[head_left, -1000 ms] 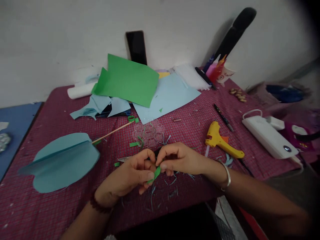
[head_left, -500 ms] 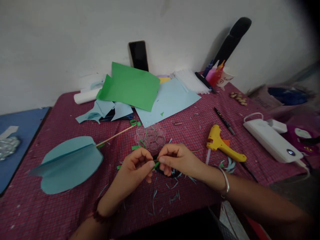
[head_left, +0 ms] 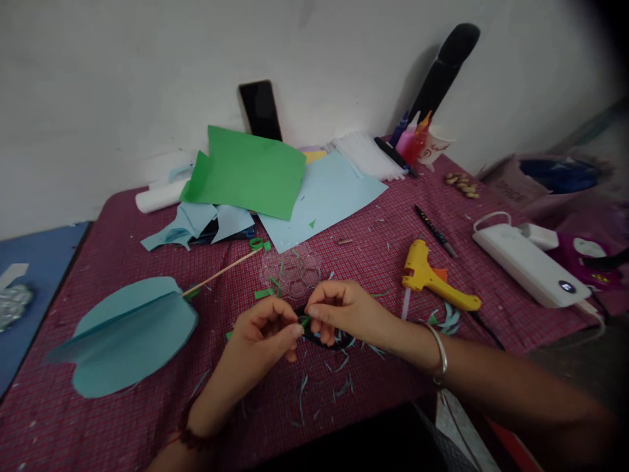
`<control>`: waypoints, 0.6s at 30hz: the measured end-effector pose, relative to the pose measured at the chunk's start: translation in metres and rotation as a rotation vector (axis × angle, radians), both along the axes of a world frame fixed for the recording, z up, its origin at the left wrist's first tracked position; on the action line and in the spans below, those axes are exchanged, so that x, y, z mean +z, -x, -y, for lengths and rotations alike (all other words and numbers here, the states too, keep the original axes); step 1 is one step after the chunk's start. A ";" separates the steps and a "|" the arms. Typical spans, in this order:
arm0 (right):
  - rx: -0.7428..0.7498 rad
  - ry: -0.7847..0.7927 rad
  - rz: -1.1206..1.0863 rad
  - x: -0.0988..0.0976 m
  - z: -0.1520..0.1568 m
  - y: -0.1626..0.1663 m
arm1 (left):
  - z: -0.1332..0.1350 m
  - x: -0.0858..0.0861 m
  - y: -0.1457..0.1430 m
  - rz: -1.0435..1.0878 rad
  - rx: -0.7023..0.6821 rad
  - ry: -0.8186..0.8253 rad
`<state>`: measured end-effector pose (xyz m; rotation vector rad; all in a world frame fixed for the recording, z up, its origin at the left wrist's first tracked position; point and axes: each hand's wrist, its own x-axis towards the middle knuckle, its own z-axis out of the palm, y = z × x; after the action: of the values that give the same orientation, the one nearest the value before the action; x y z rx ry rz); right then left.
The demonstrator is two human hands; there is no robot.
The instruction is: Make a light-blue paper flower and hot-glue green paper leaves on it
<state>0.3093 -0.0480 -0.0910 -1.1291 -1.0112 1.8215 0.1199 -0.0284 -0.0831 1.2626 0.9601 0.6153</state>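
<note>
In the head view, we are working a tiny green strip [head_left: 304,321] between both hands. Our left hand [head_left: 263,334] and right hand [head_left: 344,311] meet tip to tip. The strip sits right in that pinch, just above the table [head_left: 122,426].

Our fingers [head_left: 295,330] are closed tight on the strip, thumb against first finger on each hand. The other fingers curl in.

We think this is the shaping part, pinching or rolling the strip. The next bit needs a soft, steady squeeze so the strip does not slip or tear.

A dark loop [head_left: 327,342] lies under our right fingers. A clear tray [head_left: 295,272] sits just past our fingertips. A glue gun [head_left: 432,278] lies off to the right of them.
</note>
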 end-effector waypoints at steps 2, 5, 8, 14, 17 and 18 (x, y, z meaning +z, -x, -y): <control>-0.001 0.001 0.002 -0.001 0.000 0.000 | 0.000 0.000 0.001 0.007 0.003 0.005; 0.001 -0.014 -0.006 -0.002 0.000 0.000 | 0.001 -0.002 0.002 0.031 0.007 0.017; 0.007 -0.033 -0.033 -0.004 0.001 -0.001 | 0.001 -0.005 0.003 0.059 0.010 0.026; 0.029 -0.071 -0.031 -0.007 0.002 -0.001 | 0.001 -0.009 0.001 0.067 0.027 0.020; 0.057 -0.071 -0.002 -0.007 0.003 0.000 | 0.001 -0.008 0.000 0.065 0.037 -0.008; 0.070 -0.064 0.015 -0.006 0.003 0.000 | 0.001 -0.008 0.000 0.074 0.051 -0.017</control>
<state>0.3094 -0.0513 -0.0974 -1.0830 -1.1224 1.8241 0.1203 -0.0291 -0.0909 1.2251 0.9298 0.7061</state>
